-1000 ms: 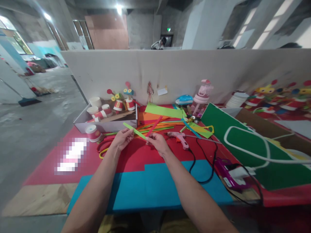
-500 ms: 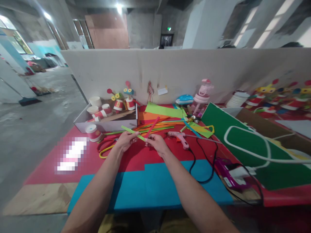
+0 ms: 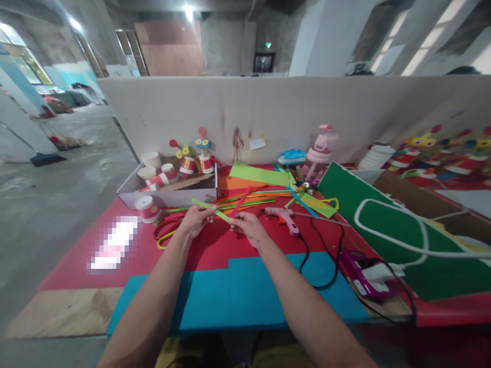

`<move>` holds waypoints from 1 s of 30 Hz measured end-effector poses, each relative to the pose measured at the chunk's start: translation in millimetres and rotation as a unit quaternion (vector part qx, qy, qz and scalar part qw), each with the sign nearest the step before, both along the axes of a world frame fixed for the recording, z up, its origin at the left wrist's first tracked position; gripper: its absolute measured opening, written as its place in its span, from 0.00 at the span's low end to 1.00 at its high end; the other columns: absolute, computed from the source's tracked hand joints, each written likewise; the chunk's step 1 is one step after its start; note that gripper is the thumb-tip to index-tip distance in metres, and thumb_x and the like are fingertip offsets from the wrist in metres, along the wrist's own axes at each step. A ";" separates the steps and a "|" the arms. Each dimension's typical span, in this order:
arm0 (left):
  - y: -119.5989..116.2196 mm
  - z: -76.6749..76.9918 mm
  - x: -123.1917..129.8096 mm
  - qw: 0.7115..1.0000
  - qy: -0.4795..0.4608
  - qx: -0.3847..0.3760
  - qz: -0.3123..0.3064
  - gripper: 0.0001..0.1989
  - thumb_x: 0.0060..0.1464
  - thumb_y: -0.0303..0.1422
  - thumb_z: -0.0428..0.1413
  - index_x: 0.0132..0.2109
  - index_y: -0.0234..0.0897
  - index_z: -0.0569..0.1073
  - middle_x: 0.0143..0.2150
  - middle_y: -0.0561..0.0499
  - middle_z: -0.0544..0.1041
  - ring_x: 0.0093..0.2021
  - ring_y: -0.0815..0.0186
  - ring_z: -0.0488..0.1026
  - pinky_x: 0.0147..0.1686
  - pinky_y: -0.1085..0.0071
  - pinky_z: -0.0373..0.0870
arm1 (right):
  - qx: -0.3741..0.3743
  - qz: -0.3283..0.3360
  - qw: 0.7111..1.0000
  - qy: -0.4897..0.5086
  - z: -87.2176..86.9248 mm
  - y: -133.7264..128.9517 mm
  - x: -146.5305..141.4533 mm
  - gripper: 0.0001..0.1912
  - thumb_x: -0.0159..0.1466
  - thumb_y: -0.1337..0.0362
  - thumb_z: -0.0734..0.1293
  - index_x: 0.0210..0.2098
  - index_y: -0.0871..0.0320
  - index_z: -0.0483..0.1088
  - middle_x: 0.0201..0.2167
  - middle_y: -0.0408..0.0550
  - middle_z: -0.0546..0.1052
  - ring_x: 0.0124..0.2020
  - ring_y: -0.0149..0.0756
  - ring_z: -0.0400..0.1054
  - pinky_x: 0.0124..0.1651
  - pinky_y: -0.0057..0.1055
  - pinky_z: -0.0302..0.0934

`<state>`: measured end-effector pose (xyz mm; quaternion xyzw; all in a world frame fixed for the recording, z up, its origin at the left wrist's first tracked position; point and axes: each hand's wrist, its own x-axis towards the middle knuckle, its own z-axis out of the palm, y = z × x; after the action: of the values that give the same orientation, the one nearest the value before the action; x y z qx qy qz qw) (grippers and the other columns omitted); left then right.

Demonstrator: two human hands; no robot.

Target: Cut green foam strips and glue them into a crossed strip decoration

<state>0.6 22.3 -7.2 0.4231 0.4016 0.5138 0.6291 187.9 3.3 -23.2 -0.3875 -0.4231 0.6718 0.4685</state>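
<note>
My left hand [image 3: 196, 222] pinches a light green paper strip [image 3: 221, 215] between thumb and fingertips, partway along it. At the strip's near right end, my right hand [image 3: 248, 227] is closed on it. A red paper strip [image 3: 242, 200] runs up and away from this same end, so the two make a V; whether they are joined is hidden by my fingers. Yellow-handled scissors [image 3: 164, 240] lie beside my left wrist. To the right of my right hand rests a pink glue gun [image 3: 283, 219]. Several coloured paper strips [image 3: 264, 194] are spread beyond both hands.
A white box [image 3: 172, 198] with paper cups and cup figures stands at back left, a paper cup [image 3: 146, 209] before it. Blue sheets [image 3: 238, 296] cover the near edge. On the right are a purple power strip [image 3: 362, 276], cables and a green board [image 3: 383, 240].
My left hand has shifted slightly left along the green strip, leaving more of it bare between the hands. My right hand stays in place.
</note>
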 end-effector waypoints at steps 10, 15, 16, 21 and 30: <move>0.7 7.0 -2.1 0.996 0.006 0.033 0.084 0.14 0.35 0.34 0.68 0.25 0.28 0.75 0.18 0.52 0.70 0.17 0.76 0.62 0.18 0.77 0.58 | -0.009 0.006 1.000 -0.004 0.2 1.9 3.5 0.17 0.43 0.59 0.77 0.25 0.60 0.69 0.17 0.40 0.72 0.20 0.25 0.67 0.27 0.23 0.64; 2.3 12.1 -12.7 0.992 -0.055 0.003 0.114 0.14 0.34 0.33 0.69 0.24 0.29 0.73 0.18 0.54 0.68 0.17 0.78 0.60 0.17 0.79 0.56 | 0.004 -0.002 1.000 -0.029 -1.6 3.6 4.9 0.16 0.44 0.60 0.76 0.25 0.60 0.68 0.17 0.40 0.73 0.21 0.26 0.67 0.27 0.23 0.64; 3.2 12.5 -15.2 0.991 -0.063 0.004 0.120 0.14 0.33 0.32 0.69 0.24 0.28 0.73 0.18 0.54 0.68 0.17 0.78 0.60 0.16 0.80 0.55 | 0.009 -0.004 0.999 -0.036 -1.8 3.8 4.7 0.16 0.44 0.60 0.76 0.25 0.60 0.68 0.17 0.40 0.73 0.21 0.26 0.68 0.27 0.23 0.64; 10.5 14.1 -26.1 0.971 -0.096 0.008 0.219 0.12 0.35 0.31 0.66 0.24 0.29 0.72 0.17 0.54 0.67 0.17 0.76 0.61 0.15 0.78 0.55 | 0.018 -0.005 0.999 -0.045 -0.2 3.3 4.4 0.15 0.44 0.60 0.76 0.25 0.59 0.68 0.17 0.40 0.72 0.20 0.27 0.68 0.27 0.24 0.65; -7.9 9.3 14.8 0.998 0.013 0.051 0.038 0.15 0.42 0.38 0.64 0.34 0.33 0.71 0.26 0.52 0.73 0.22 0.75 0.66 0.23 0.77 0.62 | 0.025 -0.125 0.990 0.053 -0.2 1.6 -8.8 0.17 0.43 0.56 0.76 0.25 0.58 0.69 0.19 0.41 0.74 0.22 0.29 0.68 0.30 0.28 0.66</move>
<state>15.4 14.3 2.1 0.4451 0.3988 0.5518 0.5817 179.1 4.9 -23.3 -0.3892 -0.3631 0.6168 0.5799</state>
